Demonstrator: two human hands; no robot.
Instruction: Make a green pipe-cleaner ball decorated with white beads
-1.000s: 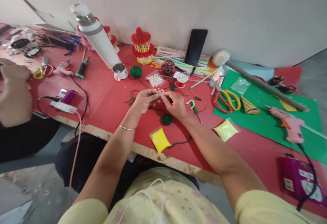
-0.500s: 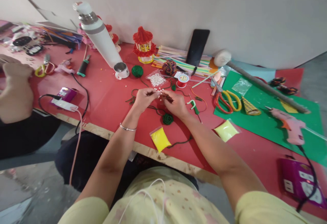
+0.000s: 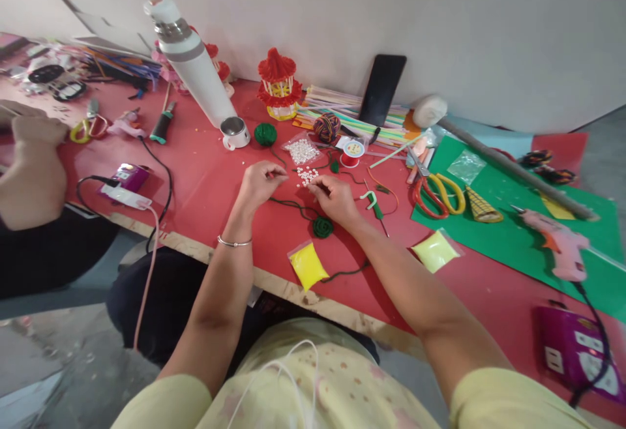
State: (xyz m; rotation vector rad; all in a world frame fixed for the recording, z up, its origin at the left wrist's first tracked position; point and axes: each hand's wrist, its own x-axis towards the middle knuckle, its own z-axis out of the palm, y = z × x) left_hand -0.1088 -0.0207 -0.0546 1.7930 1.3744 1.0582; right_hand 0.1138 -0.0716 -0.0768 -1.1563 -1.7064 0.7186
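We see white beads (image 3: 307,177) lying loose on the red surface (image 3: 198,181), between our left hand (image 3: 261,182) and right hand (image 3: 336,199). Both have fingertips close together, but whether they hold something, we cannot tell.

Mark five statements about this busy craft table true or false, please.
1. Loose white beads lie beside the right hand. True.
2. The left hand holds the thread spool. False: the thread spool stands on the red tabletop.
3. The glue gun at far right lies on the green sheet. True.
4. The bright yellow packet lies on the green sheet. False: it lies on the red tabletop.
5. The mug stands beside the white bottle. True.
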